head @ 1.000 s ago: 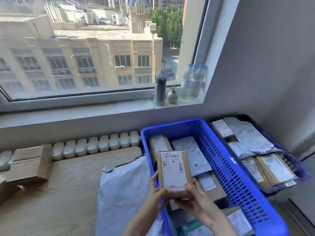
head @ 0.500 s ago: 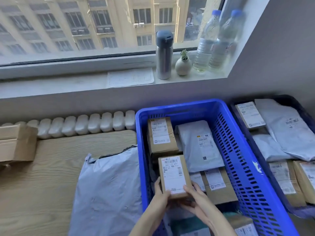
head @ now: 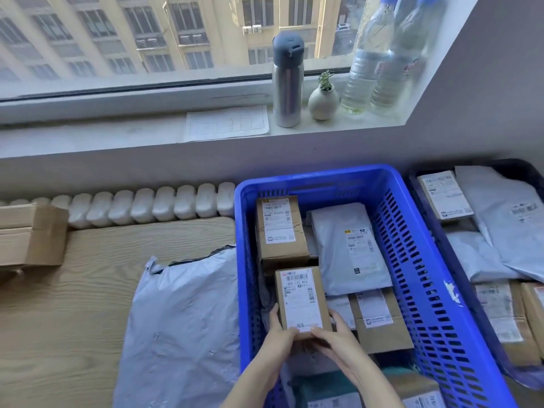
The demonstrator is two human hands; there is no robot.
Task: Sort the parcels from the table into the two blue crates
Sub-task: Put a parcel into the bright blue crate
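A small cardboard parcel (head: 300, 298) with a white barcode label is inside the bright blue crate (head: 418, 290), low among the other parcels. My left hand (head: 278, 334) grips its near left edge and my right hand (head: 332, 337) grips its near right corner. The crate also holds another brown box (head: 279, 231) and a grey mailer (head: 347, 245). To the right, a darker blue crate (head: 518, 166) holds several labelled boxes and grey mailers. A large grey poly mailer (head: 182, 328) lies on the wooden table (head: 59, 334).
A brown cardboard box (head: 32, 234) sits at the table's far left. A white radiator (head: 147, 204) runs behind the table. On the windowsill stand a steel flask (head: 287, 83), a small vase (head: 323, 101), two water bottles (head: 379, 60) and a paper sheet (head: 226, 123).
Both hands have lowered the small parcel from above the crate down into it, among the parcels there. The view has tilted downward and closer.
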